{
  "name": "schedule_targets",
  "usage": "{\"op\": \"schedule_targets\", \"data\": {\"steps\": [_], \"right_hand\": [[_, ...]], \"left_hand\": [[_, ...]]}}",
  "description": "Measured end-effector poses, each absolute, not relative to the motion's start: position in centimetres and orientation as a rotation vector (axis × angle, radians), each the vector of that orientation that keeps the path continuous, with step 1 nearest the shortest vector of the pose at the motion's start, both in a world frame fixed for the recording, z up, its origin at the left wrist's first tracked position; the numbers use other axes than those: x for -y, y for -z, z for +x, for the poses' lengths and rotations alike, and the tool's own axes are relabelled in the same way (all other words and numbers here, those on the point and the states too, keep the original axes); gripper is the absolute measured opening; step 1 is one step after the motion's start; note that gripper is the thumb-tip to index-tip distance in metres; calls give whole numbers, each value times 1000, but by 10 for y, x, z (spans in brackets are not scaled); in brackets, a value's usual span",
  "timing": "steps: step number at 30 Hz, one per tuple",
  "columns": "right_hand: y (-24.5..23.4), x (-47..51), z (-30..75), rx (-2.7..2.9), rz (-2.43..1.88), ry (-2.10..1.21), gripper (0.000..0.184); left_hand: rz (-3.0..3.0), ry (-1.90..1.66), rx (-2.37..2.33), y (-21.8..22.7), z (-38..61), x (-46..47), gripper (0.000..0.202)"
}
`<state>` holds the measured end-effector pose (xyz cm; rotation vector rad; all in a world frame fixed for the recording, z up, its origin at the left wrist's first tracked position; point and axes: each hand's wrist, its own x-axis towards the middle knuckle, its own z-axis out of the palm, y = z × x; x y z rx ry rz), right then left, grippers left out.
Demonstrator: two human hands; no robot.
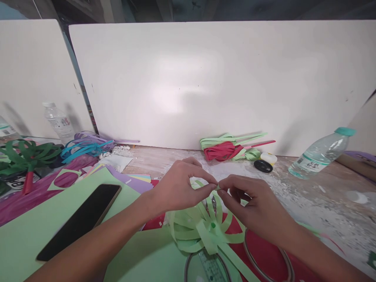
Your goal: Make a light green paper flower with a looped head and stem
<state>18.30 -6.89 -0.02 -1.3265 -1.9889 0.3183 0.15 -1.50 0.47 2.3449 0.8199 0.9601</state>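
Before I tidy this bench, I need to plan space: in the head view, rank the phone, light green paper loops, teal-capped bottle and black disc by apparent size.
1. Light green paper loops and phone: too close to rank
2. Teal-capped bottle
3. Black disc

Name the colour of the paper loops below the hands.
The paper loops are pale green, shown in the head view.
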Motion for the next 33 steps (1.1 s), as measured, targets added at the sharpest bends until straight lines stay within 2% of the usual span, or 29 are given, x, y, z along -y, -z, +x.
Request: {"op": "schedule_targets", "data": {"steps": [18, 24, 29, 31, 33], "right_hand": [[2, 68, 184, 2000, -1309, -324, 13], [4, 63, 188, 1949, -1344, -457, 12], [9, 54, 196, 1799, -1331, -749, 14], [12, 50, 198, 1665, -1304, -962, 10], [15, 47, 198, 1478, -1254, -1190, 7]], "left_hand": [[2254, -971, -897, -6, 3, 15, 14], [2301, -1038, -1138, -2, -7, -4, 17], [2403, -858, -1360, 4, -30, -34, 34], [2416, -628, -1267, -1, -43, -40, 42], [2383, -318, -1156, -12, -55, -40, 38]]}}
